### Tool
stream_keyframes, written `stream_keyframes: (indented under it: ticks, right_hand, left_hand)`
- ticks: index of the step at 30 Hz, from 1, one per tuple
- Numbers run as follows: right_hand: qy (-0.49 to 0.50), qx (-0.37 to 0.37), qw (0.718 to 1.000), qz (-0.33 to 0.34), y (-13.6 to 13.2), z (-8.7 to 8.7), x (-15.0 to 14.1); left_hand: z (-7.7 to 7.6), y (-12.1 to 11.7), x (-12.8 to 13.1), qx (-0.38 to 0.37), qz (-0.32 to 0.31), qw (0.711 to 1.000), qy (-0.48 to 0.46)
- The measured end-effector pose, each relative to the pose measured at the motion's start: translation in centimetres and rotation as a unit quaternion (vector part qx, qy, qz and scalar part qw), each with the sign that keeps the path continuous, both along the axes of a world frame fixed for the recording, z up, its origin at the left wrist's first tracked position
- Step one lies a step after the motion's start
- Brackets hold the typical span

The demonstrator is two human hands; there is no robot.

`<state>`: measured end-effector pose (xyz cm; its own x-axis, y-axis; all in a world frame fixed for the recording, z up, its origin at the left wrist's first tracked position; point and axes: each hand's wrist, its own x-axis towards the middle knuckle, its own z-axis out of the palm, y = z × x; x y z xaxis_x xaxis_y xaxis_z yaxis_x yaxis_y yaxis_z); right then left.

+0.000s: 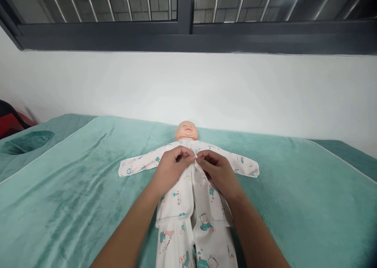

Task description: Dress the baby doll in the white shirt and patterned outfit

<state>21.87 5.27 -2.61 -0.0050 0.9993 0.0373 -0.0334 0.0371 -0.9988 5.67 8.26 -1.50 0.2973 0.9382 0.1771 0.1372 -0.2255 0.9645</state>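
Observation:
A baby doll [186, 130] lies on its back on a teal towel, head toward the wall, arms spread. It wears a white printed shirt [176, 197] and matching trousers [203, 244]. My left hand [172, 166] pinches the left edge of the shirt front at the doll's chest. My right hand [216, 169] pinches the opposite edge, fingertips meeting at the centre opening just below the neck. Both hands are closed on the fabric.
The teal towel [73, 189] covers a padded table with a face hole [28, 141] at the far left. A white wall [235, 91] rises right behind the doll's head, with a dark window frame above. A red and black object [10, 120] sits at the left edge.

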Motion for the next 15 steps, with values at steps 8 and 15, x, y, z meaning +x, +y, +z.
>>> stream_keyframes:
  ticks: [8,15]
  right_hand:
    - [-0.025,-0.006,1.0,0.005,0.1,0.1,0.0]
    - [-0.062,-0.025,0.998,-0.009,0.0,0.3,-0.2]
  left_hand:
    - [0.5,0.9,-1.9,0.008,-0.038,0.994,0.102]
    - [0.4,0.7,-2.0,-0.001,-0.065,0.992,0.107]
